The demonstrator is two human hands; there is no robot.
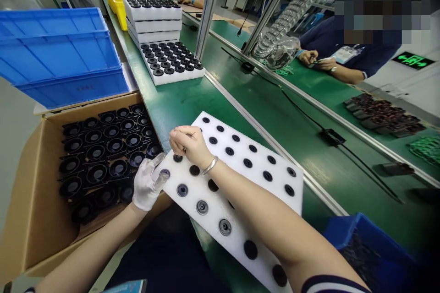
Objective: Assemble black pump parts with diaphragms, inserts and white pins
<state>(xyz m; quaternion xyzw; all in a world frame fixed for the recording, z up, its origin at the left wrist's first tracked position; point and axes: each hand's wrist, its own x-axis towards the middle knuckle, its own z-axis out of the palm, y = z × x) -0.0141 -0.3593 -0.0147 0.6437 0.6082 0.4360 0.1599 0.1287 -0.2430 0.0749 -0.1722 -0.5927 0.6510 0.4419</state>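
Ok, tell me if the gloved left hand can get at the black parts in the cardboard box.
Probably yes: the left hand rests at the foam tray edge beside the open cardboard box; nothing covers the black parts.

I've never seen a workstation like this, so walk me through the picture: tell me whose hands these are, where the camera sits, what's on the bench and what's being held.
The single picture comes from a camera worn on a person's head, looking down at their own two hands. The left hand, in a white glove, pinches the near corner of a white foam tray lying on a green bench. The tray has rows of round pockets; a few nearest that hand hold small round parts, the others look dark and empty. The bare right hand, wearing a bracelet, is closed in a fist over the tray; whether its grip holds anything is hidden. To the left, a cardboard box holds black round parts. Further back are stacked blue bins and more filled trays. Other people work across the bench.
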